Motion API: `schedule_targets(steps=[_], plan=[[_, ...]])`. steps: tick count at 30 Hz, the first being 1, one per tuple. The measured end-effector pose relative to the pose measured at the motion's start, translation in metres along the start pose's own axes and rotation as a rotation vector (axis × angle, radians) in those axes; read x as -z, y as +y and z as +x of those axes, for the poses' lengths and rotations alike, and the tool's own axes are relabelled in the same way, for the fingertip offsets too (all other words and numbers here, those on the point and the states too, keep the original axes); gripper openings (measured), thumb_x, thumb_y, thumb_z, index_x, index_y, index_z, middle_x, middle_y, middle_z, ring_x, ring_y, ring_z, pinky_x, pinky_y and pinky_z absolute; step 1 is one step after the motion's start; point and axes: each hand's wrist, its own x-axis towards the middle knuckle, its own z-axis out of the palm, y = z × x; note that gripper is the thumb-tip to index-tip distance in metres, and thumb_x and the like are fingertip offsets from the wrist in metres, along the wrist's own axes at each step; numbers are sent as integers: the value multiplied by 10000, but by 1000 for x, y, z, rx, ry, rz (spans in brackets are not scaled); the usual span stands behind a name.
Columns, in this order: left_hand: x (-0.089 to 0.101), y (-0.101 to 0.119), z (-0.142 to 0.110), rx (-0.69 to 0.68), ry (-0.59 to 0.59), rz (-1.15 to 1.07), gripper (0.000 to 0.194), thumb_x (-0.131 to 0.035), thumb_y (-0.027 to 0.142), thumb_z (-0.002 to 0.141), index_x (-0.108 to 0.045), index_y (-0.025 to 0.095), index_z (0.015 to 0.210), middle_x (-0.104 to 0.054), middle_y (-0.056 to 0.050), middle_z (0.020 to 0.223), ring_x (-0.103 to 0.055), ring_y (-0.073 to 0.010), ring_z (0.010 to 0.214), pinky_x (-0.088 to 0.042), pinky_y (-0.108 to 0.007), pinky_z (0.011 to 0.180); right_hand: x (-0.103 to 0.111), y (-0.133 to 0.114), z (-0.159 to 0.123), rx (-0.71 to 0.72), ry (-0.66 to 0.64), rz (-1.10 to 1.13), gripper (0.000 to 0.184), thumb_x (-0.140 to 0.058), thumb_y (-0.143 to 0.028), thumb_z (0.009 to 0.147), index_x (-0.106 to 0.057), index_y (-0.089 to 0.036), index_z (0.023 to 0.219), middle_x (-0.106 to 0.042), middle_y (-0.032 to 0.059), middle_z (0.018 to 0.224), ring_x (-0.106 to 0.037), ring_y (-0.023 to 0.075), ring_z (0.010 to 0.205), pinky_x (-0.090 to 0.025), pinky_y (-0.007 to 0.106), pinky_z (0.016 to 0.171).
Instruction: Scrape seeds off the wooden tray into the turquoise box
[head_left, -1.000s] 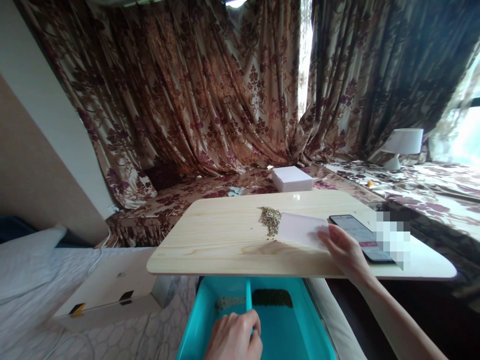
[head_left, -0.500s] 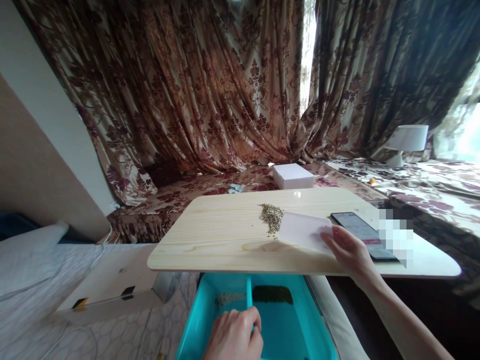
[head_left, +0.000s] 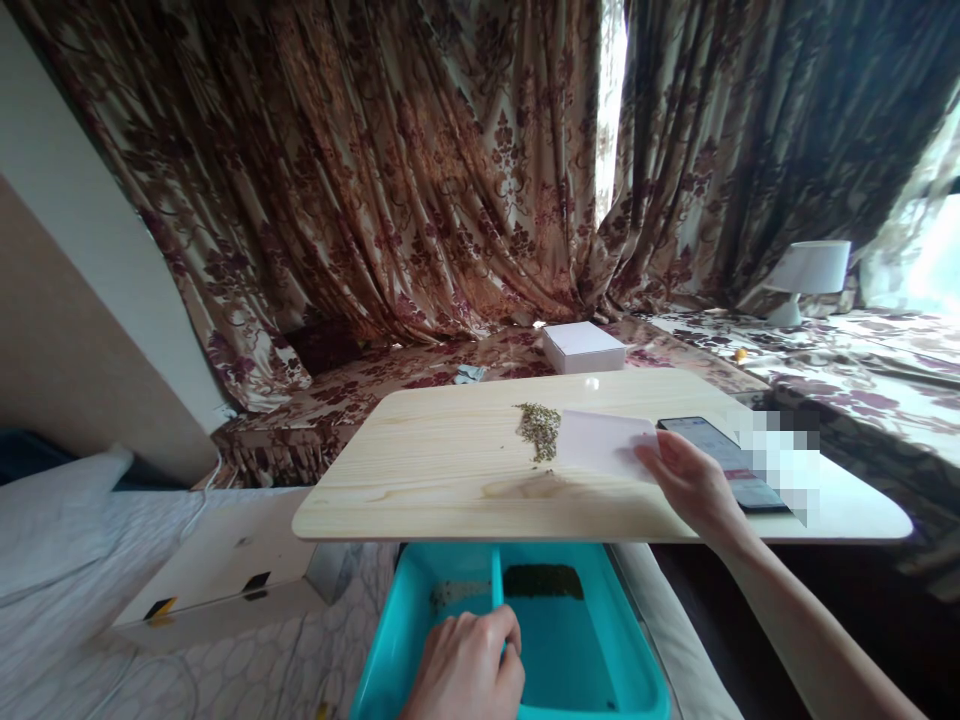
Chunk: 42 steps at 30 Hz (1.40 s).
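Fingers of the left hand (head_left: 472, 665), one set: bent inward, knuckles up, nearest the divider (head_left: 496, 580) of a two-part teal tray (head_left: 630, 640); the tips are hidden, so I cannot tell whether they grip anything.

Teal tray: lower than the wooden board (head_left: 420, 450), below its near edge. Left compartment, far end, a thin scatter of small bits (head_left: 457, 594); right compartment, far end, a dark green layer (head_left: 543, 581).

Flat white carton (head_left: 225, 565), one: on the bedding (head_left: 240, 680), beyond the board's near left corner.

Right hand (head_left: 694, 485), one: above the board, toward the right end, its fingers nearly closed, pinching the right end of a thin white card (head_left: 604, 443).

White card: over the board's middle, left edge just beside a loose heap of greenish-brown grains (head_left: 540, 432). A few strays lie on the heap's near side.

Phone (head_left: 720, 462), one: face up toward the board's right end, partly behind the right hand.

White box (head_left: 583, 348), one: just past the board's far edge.

Crumpled pale cloth (head_left: 469, 374): left of the box.

White lamp (head_left: 810, 275): far right, before patterned curtains (head_left: 450, 170).
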Motion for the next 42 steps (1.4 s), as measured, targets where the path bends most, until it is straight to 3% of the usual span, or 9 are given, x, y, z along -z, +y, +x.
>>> schedule_targets(steps=[5, 15, 19, 25, 30, 36, 42], plan=[[1, 1, 1, 8, 11, 2, 274, -404, 175, 858, -647, 273, 936, -681, -12, 937, -604, -199, 942, -409, -271, 827, 9, 1, -14, -1, -2, -31, 262, -683, -452, 698, -667, -216, 809, -746, 64, 801, -704, 242, 763, -570, 352, 720], [0, 0, 2, 11, 7, 19, 270, -404, 177, 868, -644, 275, 941, -680, -4, 939, -604, -205, 946, -415, -290, 837, -4, -5, -9, -41, 23, -38, 299, -677, -498, 659, -654, -212, 743, -727, 57, 730, -682, 237, 715, -554, 351, 709], [1, 1, 1, 11, -2, 6, 292, -392, 152, 858, -641, 275, 947, -678, 1, 959, -596, -200, 959, -410, -290, 852, 2, -11, -17, -85, -3, -55, 286, -674, -454, 681, -684, -203, 815, -742, 67, 790, -690, 257, 792, -546, 342, 726], [3, 4, 1, 16, -3, 22, 302, -373, 156, 855, -634, 268, 956, -673, -12, 962, -589, -208, 966, -406, -313, 864, 18, 5, -21, -105, 102, -42, 342, -708, -488, 625, -687, -199, 806, -739, 66, 783, -688, 257, 772, -545, 325, 685], [1, 22, 7, -120, -18, 58, 319, -327, 191, 867, -628, 244, 960, -658, -54, 953, -577, -250, 965, -403, -395, 875, 28, 10, -27, -150, 163, -81, 322, -704, -484, 639, -705, -223, 828, -734, 51, 786, -676, 231, 732, -525, 274, 589], [4, 63, 15, -298, -121, 188, 330, -355, 156, 809, -638, 143, 978, -669, -147, 894, -609, -301, 887, -430, -436, 812, 30, 5, -26, -241, 78, 27, 396, -758, -506, 570, -701, -205, 822, -742, 65, 781, -638, 191, 560, -438, 240, 386], [6, 83, 12, -340, -142, 253, 282, -424, 155, 788, -632, 99, 968, -662, -182, 880, -615, -319, 873, -437, -448, 797, 23, 22, -18, -252, 46, 99, 499, -817, -561, 448, -705, -204, 779, -756, 72, 750, -704, 251, 689, -563, 293, 545]])
